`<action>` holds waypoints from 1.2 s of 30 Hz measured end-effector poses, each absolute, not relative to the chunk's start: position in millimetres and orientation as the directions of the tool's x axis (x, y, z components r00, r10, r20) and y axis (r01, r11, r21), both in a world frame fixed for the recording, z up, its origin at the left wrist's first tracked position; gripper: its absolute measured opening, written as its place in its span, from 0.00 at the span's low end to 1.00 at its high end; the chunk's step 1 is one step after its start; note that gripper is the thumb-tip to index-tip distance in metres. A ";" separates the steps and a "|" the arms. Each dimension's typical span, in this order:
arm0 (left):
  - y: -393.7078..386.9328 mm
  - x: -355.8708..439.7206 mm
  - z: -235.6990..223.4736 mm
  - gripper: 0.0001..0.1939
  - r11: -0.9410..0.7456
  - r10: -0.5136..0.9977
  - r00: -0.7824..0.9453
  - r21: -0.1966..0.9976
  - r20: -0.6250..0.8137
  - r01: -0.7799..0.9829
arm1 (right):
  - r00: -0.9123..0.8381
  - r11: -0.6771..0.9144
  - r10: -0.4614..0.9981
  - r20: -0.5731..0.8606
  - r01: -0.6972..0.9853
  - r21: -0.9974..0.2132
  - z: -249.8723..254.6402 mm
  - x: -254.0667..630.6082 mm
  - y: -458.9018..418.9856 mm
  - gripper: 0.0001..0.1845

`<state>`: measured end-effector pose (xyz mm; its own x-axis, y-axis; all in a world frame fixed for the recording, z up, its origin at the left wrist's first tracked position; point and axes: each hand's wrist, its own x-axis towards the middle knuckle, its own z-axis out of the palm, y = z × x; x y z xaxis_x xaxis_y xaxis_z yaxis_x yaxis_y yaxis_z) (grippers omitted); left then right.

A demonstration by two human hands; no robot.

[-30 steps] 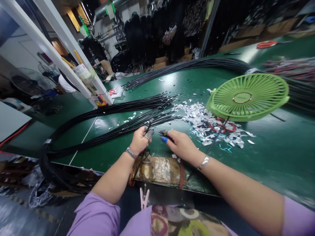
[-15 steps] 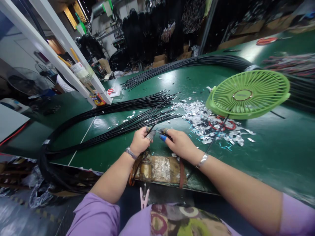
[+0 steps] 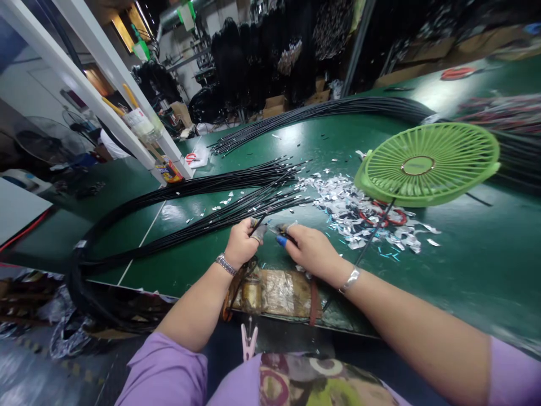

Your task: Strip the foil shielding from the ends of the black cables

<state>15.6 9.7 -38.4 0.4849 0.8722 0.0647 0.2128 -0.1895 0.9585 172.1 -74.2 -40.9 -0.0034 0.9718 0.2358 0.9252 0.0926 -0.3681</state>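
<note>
Closed fingers of my left hand (image 3: 240, 245) grip a black cable (image 3: 261, 219), whose tip points up and away from me. Just to the right, my right hand (image 3: 311, 248) is also closed, with a blue cover on one fingertip. Something dark shows between its fingers, too small and hidden to name. A narrow gap separates the two hands above the green table (image 3: 456, 265). Beyond my left hand lies a bundle of black cables (image 3: 203, 223) with loose ends toward the middle. Below my hands, a tape-covered wooden block (image 3: 284, 290) sits at the table edge.
A green fan (image 3: 426, 163) stands at right. White scraps (image 3: 346, 211) and short blue bits lie near it, around red-handled scissors (image 3: 395, 216). Another cable bundle (image 3: 321, 111) curves across the back. A white post (image 3: 139, 101) rises at left. A pink clip (image 3: 249, 341) hangs in front.
</note>
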 end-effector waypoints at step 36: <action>8.3 15.3 -36.0 0.23 -0.076 0.834 0.549 0.973 -0.059 0.219 | -0.040 0.163 0.964 0.264 0.870 -0.465 -46.5 174.2 -68.6 0.07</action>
